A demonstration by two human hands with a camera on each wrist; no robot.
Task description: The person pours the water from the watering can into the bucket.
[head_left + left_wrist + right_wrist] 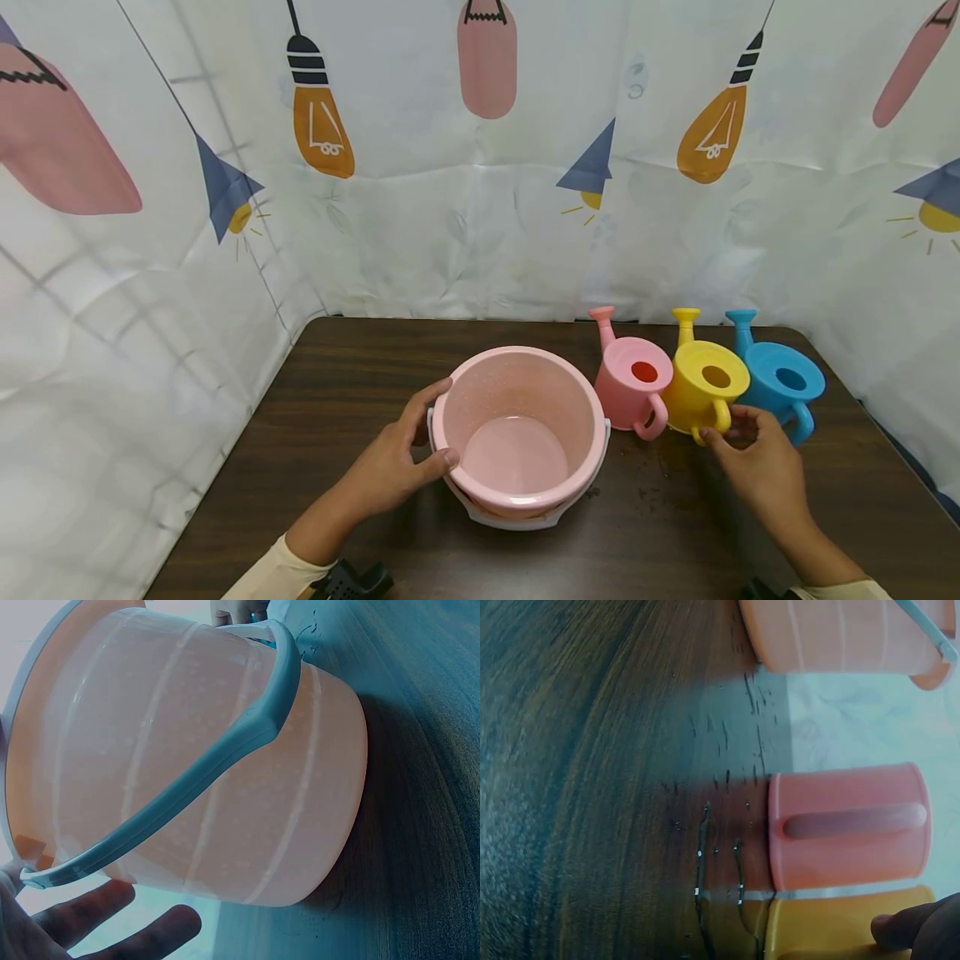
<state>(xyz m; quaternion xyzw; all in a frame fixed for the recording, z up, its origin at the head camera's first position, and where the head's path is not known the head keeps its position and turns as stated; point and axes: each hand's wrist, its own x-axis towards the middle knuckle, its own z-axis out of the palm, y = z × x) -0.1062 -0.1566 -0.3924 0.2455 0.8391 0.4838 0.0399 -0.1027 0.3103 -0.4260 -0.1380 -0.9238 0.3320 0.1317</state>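
Pink plastic round bucket (519, 392), one, with one pale grey handle (210, 766) hanging low; it stands upright mid-table. Three plastic watering cans in a row to its right, spouts to the back: one pink can (625, 393), one yellow can (692, 393), one blue can (772, 390). Two hands. Left hand (386, 467) has its thumb on the bucket rim, fingers straight and spread apart at the left side, not clamped. Right hand (767, 458) pinches the yellow can's handle between thumb and fingers. From here, a narrow gap splits bucket and pink can, a thin slit pink and yellow; can't tell if yellow and blue touch. Blue is nearest the right edge of the dark wood-grain table (322, 408). All cans sit near the back edge, the white printed fabric (420, 242) just behind. Widest room: bucket to left edge. Wet streaks (700, 862) in front of the cans.
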